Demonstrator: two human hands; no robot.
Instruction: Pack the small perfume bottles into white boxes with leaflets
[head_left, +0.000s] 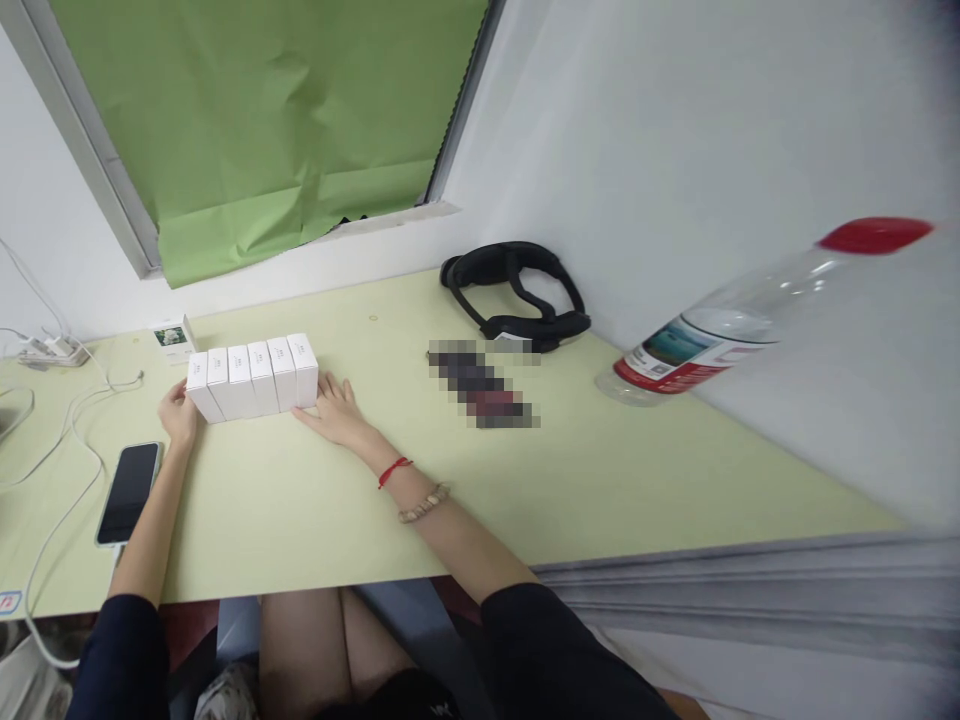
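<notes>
A row of several small white boxes stands upright, side by side, on the pale yellow table, with small dark print near their tops. At the row's left end is my left hand, its fingers curled against the outermost box and partly hidden by it. My right hand lies by the right end, palm low to the table. Its fingers are spread and point away from me, and the thumb reaches to the bottom front corner of the last box.
A small picture box stands behind the row. Left lie a phone, white cables and a power strip. Right are a black headset, a pixelated dark item and a red-capped bottle by the wall.
</notes>
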